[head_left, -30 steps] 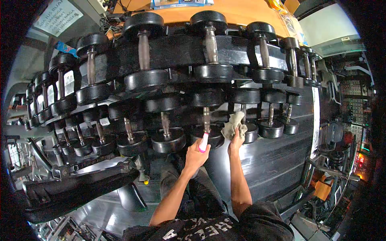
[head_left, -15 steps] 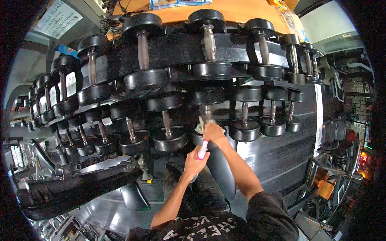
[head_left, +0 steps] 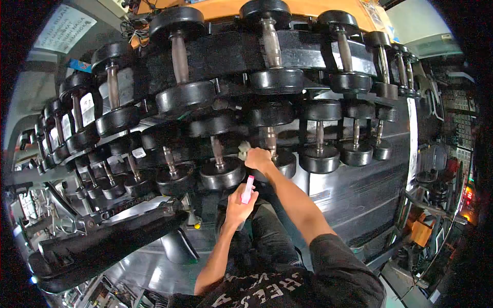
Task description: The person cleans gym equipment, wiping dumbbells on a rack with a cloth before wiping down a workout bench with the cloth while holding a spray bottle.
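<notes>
My left hand (head_left: 239, 206) is closed around what looks like a spray bottle (head_left: 248, 190), with a white and pink head pointing up and away from me. Most of its body is hidden by my hand and clothes. Just ahead and to the right, my right hand (head_left: 259, 159) grips a crumpled greyish cloth (head_left: 244, 149). It is over the near end of a black dumbbell (head_left: 270, 136) with a metal handle on the lower rack row. Left of the cloth lies another dumbbell (head_left: 217, 150). I cannot tell whether the cloth touches either one.
Several more dumbbells fill the upper row, including one (head_left: 270, 43) straight ahead. A wooden top (head_left: 221, 14) lies behind the rack. To my left is a black padded bench (head_left: 102, 246); dark flooring (head_left: 354, 205) extends right, with gym equipment (head_left: 426, 226) beyond.
My right hand has moved left with the cloth, from the dumbbell's handle side toward the gap beside it. My left hand has drawn slightly left and back with the bottle. The view has shifted slightly.
</notes>
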Available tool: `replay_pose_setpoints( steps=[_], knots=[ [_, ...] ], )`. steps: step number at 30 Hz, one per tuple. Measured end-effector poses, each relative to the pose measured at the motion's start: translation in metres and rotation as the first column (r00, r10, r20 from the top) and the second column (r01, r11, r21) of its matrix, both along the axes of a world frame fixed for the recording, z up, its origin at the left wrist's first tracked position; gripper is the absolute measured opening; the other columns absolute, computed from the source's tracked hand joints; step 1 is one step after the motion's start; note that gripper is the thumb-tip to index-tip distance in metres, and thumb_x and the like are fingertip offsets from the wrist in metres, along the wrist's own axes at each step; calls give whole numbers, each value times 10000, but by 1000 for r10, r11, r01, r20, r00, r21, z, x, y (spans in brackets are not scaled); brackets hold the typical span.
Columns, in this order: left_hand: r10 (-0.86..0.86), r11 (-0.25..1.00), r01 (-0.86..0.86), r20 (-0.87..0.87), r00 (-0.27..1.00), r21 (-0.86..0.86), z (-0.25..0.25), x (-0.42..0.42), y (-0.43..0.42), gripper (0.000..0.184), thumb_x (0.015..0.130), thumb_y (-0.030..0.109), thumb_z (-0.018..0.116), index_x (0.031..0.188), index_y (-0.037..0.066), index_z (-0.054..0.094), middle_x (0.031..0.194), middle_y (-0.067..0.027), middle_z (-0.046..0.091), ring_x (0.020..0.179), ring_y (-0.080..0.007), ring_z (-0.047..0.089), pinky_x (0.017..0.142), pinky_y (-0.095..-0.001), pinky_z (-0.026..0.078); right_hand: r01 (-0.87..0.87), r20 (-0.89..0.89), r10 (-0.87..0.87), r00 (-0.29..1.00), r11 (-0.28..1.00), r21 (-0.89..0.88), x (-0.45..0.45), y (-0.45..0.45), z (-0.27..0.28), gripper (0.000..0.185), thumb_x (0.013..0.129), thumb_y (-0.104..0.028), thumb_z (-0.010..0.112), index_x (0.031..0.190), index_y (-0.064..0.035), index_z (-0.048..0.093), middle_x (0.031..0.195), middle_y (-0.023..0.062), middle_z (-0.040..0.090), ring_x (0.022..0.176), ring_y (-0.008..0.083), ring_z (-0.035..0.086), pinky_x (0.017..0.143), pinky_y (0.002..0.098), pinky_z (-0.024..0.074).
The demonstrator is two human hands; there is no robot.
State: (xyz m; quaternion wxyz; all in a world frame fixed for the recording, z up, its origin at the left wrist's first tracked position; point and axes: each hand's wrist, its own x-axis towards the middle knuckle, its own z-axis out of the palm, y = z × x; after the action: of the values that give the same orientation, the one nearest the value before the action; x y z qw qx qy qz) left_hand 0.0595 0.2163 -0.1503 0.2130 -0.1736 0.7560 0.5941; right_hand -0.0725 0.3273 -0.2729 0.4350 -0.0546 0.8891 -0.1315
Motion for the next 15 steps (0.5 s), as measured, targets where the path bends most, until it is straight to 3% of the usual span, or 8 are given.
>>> replay_pose_setpoints(
  steps=[4, 8, 10, 11, 13, 14, 15],
  knots=[
    [9, 1000, -10, -56, 998, -10, -4, 3, -5, 195, 839, 121, 702, 997, 47, 615, 797, -38, 642, 725, -108, 607, 690, -277, 498, -59, -74, 58, 996, 998, -8, 3, -13, -12, 338, 791, -204, 540, 1046, -28, 677, 1103, 191, 661, 1052, 332, 640, 851, 438, 532],
    [-9, 1000, 9, -8, 1000, 19, -9, 3, -7, 213, 855, 138, 700, 1036, 55, 623, 839, -4, 630, 752, -89, 574, 696, -264, 485, -138, -8, 138, 990, 989, -47, -5, 7, 1, 332, 769, -210, 568, 1003, 2, 672, 1067, 212, 665, 1062, 329, 627, 837, 448, 532],
    [14, 999, -11, -67, 998, 38, -8, 3, -8, 208, 856, 134, 697, 1032, 55, 620, 821, 0, 620, 728, -84, 566, 668, -263, 482, -282, 1, 286, 958, 948, -146, -8, 35, 16, 321, 775, -231, 566, 972, -4, 678, 1008, 221, 675, 985, 354, 651, 820, 455, 530],
    [6, 999, -4, -63, 998, 39, -8, 3, -11, 208, 856, 134, 697, 1032, 55, 620, 821, 0, 620, 728, -84, 566, 668, -263, 482, -241, 52, 249, 967, 961, -133, -10, 48, 42, 297, 786, -254, 566, 915, -16, 686, 929, 236, 678, 885, 381, 666, 788, 456, 527],
    [27, 996, -25, -17, 999, 90, -8, 4, -14, 176, 843, 117, 703, 975, 40, 616, 794, -50, 643, 716, -113, 610, 677, -277, 495, -238, 50, 267, 962, 918, -316, -19, 91, 66, 373, 753, -364, 655, 859, -7, 684, 866, 265, 664, 845, 395, 662, 766, 459, 518],
    [26, 995, -25, -13, 1000, 95, -7, 4, -15, 176, 843, 117, 703, 975, 40, 616, 794, -50, 643, 716, -113, 610, 677, -277, 495, -166, 188, 220, 957, 950, -266, -27, 107, 70, 429, 738, -403, 678, 901, -6, 687, 925, 265, 666, 897, 391, 659, 794, 448, 520],
    [9, 998, -8, -27, 1000, 62, -5, 4, -18, 170, 845, 119, 702, 968, 39, 615, 794, -54, 642, 713, -113, 608, 673, -280, 494, -210, 152, 234, 960, 965, -156, -35, 118, 85, 472, 736, -411, 681, 954, 8, 681, 995, 255, 666, 951, 391, 647, 831, 435, 522]
  ],
)
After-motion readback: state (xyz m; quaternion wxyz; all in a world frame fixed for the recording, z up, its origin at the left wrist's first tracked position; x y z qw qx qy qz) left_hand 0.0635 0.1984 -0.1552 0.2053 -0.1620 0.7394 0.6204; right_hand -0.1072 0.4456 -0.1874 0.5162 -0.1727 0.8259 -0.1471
